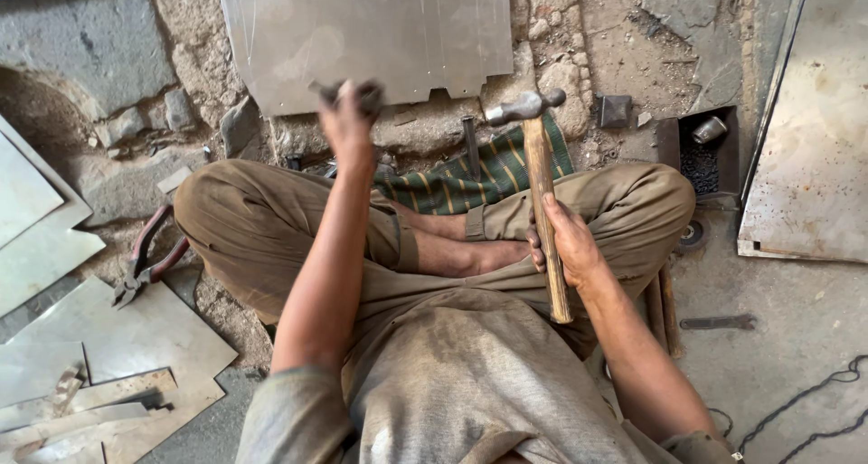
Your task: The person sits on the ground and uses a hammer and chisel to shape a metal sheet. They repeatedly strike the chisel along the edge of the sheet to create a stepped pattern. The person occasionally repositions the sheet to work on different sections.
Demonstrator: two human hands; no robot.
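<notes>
Beside the right hand [568, 238], a black box [701, 161] holds dark bits.

We see soft, even daylight with only faint shadows under the knees. Our left hand [348, 120] is motion-blurred, while the metal sheet [371, 30] beyond it shows dull glare.

No packages, labels, signs or screens are seen anywhere in this view. Nothing with a wrapper, a sticker or a lit display is shown on the ground or near the person.
</notes>
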